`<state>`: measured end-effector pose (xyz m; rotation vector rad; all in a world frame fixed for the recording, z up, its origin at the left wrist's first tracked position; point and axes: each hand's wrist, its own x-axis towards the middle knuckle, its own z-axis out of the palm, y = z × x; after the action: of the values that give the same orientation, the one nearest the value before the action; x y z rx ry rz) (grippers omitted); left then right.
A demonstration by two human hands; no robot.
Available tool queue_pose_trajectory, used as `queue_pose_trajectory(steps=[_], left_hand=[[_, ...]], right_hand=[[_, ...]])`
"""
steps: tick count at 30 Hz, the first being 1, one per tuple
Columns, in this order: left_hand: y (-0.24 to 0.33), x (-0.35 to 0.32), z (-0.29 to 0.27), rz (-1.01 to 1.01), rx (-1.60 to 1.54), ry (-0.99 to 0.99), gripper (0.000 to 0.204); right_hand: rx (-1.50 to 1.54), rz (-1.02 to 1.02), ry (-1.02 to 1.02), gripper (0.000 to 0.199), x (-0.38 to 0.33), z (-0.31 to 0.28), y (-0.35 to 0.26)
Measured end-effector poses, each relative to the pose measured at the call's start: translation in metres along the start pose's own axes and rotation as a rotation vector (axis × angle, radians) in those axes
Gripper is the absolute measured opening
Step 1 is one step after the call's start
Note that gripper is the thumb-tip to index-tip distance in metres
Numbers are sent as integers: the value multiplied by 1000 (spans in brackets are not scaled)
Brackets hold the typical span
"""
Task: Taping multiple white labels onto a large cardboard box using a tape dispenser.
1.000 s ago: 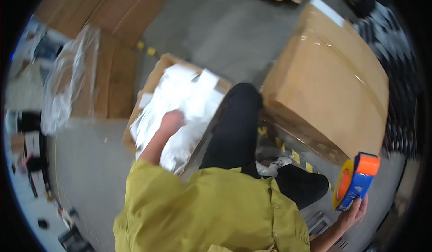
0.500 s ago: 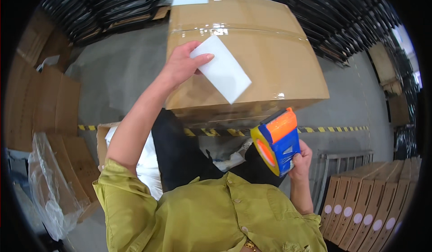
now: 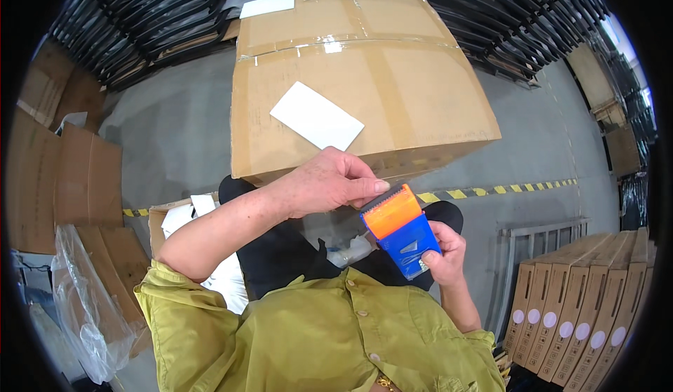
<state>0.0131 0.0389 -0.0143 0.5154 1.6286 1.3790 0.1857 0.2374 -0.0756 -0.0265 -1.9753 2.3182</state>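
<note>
My right hand [image 3: 444, 253] grips a blue and orange tape dispenser [image 3: 401, 232] by its lower end, its dark toothed edge tilted up and to the left. At that edge my left hand [image 3: 345, 183] is closed in a pinch, thumb against fingers. Whatever sits between the fingertips is too thin or hidden to make out. Just beyond, a white flat rectangular piece [image 3: 317, 117] lies slanted on top of a large taped cardboard box [image 3: 420, 91]. Another white rectangle [image 3: 268, 5] lies at the box's far left corner.
Black metal frames [image 3: 168, 21] are stacked along the far side. Flat cartons [image 3: 561, 308] stand in a row at the right, beside a grey metal rack [image 3: 543, 232]. Cardboard [image 3: 87, 182] and clear plastic wrap [image 3: 87, 301] are at the left. Striped tape [image 3: 505, 189] crosses the floor.
My left hand has let go of the white piece, now lying on the box, and come down to the dispenser's toothed edge. My right hand has brought the dispenser leftward and turned it.
</note>
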Motion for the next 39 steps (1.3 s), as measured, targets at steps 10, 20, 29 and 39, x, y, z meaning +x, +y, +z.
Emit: queue_pose_trajectory(steps=[10,20,29,39], left_hand=[[-7,-10,-8,57,-27,249,38],[-20,6,-15,593,882,579,59],[-47,32,-59,330,1381,317,76],[-1,-14,8,697,538,330,33]], right_hand=[[-201,-42,-82,49,-3,-4,4],[18,-48,-20,52,-16,-15,2],[850,97,69,76,-37,-43,38],[1283,241,176,21,-35,-54,102]])
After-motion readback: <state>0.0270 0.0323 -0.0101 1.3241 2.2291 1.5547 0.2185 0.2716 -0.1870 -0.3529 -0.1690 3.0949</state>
